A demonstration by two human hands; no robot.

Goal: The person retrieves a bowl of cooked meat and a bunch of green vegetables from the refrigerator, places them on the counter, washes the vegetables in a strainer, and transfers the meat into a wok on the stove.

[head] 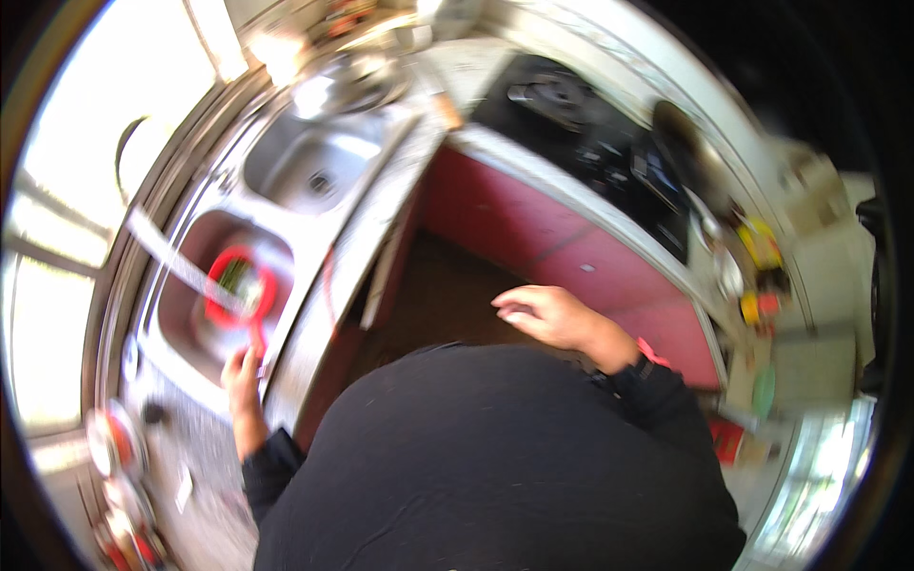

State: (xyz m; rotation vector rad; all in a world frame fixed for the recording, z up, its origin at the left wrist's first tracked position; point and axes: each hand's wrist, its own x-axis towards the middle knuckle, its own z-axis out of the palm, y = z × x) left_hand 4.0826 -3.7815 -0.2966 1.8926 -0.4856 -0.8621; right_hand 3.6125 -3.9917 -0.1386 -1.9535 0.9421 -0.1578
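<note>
My left hand (243, 377) grips the handle of a red strainer (268, 289) in the lower basin of a steel double sink (207, 350). Green leafy stems (233, 274) lie inside the strainer, partly hidden by the faucet spout (164, 251) that reaches over it. Whether water runs is too blurred to tell. My right hand (543, 314) is held in the air before my body, above the dark floor and near the red cabinet fronts (493, 207). Its fingers are slightly curled and nothing shows in them.
A black gas stove (557, 121) stands on the counter at the upper right, with bottles and yellow packages (760, 243) beyond. Metal cookware (357, 78) sits behind the second basin. An orange-handled utensil (448, 110) lies at the counter corner. Stacked dishes (114, 439) stand lower left.
</note>
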